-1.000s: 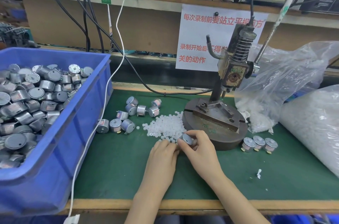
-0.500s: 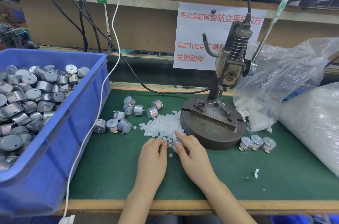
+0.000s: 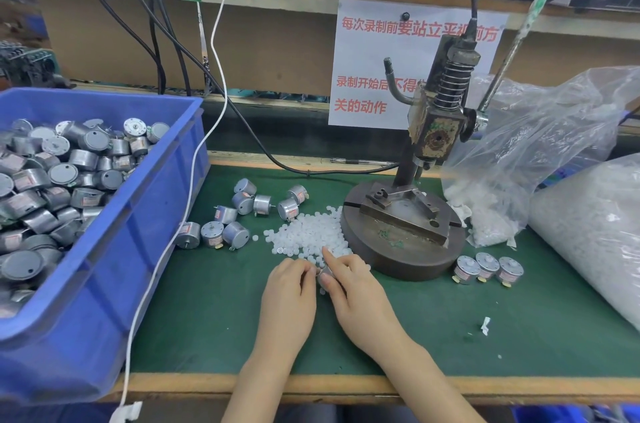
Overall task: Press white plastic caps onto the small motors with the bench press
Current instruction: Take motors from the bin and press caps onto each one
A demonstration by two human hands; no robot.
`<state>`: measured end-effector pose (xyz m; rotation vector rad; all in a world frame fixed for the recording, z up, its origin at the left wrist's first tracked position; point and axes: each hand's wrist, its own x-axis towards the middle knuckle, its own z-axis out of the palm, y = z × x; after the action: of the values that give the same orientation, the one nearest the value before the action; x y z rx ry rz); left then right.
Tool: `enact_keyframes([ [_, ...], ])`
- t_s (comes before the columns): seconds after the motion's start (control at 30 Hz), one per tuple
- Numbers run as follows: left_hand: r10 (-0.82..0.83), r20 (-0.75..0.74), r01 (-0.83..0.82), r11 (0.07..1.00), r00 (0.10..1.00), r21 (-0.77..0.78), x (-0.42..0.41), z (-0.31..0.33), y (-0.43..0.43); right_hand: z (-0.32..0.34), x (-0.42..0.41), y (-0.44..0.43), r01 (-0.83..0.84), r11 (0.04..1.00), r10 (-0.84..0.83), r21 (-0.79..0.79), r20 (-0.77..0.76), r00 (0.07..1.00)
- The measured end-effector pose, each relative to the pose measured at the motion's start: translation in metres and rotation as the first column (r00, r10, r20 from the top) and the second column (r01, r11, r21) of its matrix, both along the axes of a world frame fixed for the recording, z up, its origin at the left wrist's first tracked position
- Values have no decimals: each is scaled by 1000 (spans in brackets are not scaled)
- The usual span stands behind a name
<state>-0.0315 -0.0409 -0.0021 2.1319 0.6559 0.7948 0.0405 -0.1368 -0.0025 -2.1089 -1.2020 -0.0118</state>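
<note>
**White plastic caps (image 3: pixel 308 235) vs. a whole crate of motors: early days**

Head cam, the only view going. The caps sit in a loose pile on the green bench mat (image 3: pixel 519 336), right up against the left side of the grey metal bench press (image 3: pixel 436 131) and its round dark base. Both hands are at the near edge of that pile. The right hand (image 3: pixel 349 278) has its thumb and curled fingers round one small silver cylindrical motor (image 3: pixel 325 273), with the index finger stretched out into the caps. The left hand (image 3: pixel 289 287) is curled in against the same motor. Can't tell if it's pinching a cap, the fingers hide that. The press fixture is bare, so this one isn't pressed yet.

Progress, my guess: the three motors in a row (image 3: pixel 486 268) just right of the base look like the finished ones. Still to do are the loose silver motors (image 3: pixel 242 211) behind the pile, plus a blue plastic crate (image 3: pixel 138 249) heaped with more.

Writing: the white paper notice (image 3: pixel 367 76) behind the press has red Chinese on it: "每次录制前要站立平…", "录制开始后不得…", "关的动作". The press covers the rest. The motor labels are too small to read.
</note>
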Motion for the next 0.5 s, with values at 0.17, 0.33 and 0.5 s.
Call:
enact_keyframes([
  [0.17,1,-8,-1,1000,1000,-8,0,0,0,-3,0,2,-31,996,40,-87,104,994],
  [0.33,6,-15,-6,1000,1000,-5,-1,-2,-1,-6,1,4,-14,986,39,-164,150,988],
  [0.5,31,13,-31,999,999,-25,1,-2,0,-10,-1,6,11,984,15,-178,140,990],
])
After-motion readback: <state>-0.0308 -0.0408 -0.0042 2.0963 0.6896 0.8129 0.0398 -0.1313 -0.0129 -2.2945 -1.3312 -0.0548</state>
